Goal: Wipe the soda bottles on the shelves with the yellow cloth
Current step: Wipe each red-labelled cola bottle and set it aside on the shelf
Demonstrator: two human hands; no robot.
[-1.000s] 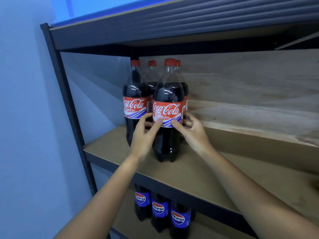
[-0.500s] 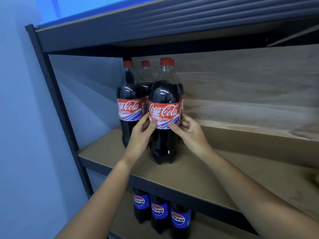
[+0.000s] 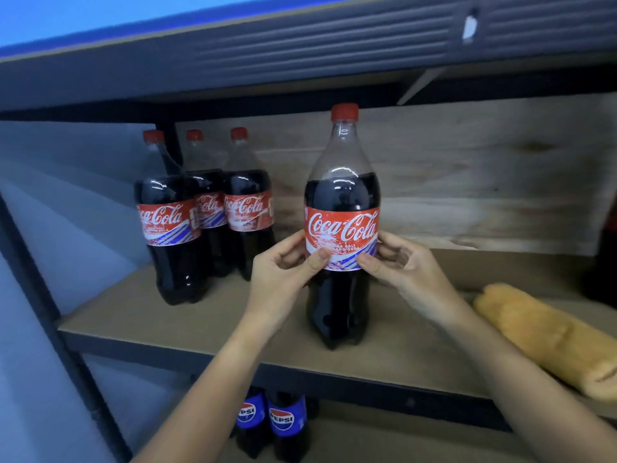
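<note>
A large Coca-Cola bottle [image 3: 342, 182] with a red cap stands upright near the front of the brown shelf board [image 3: 140, 315]. My left hand [image 3: 283, 272] and my right hand [image 3: 400, 265] grip it from either side at the red label, thumbs on the front. Three more Coca-Cola bottles [image 3: 203, 212] stand grouped at the back left of the same shelf. The yellow cloth [image 3: 547, 335], rolled up, lies on the shelf to the right of my right forearm, touched by neither hand.
Pepsi bottles [image 3: 280, 426] stand on the shelf below. A dark metal upper shelf [image 3: 300, 51] hangs close above the bottle caps. A dark upright post [image 3: 40, 322] bounds the left side. Another dark bottle [image 3: 606, 255] shows partly at the right edge.
Both hands have carried the front bottle to the right, away from the group, and it now stands apart from the other three. The view shifted right, bringing the yellow cloth into sight.
</note>
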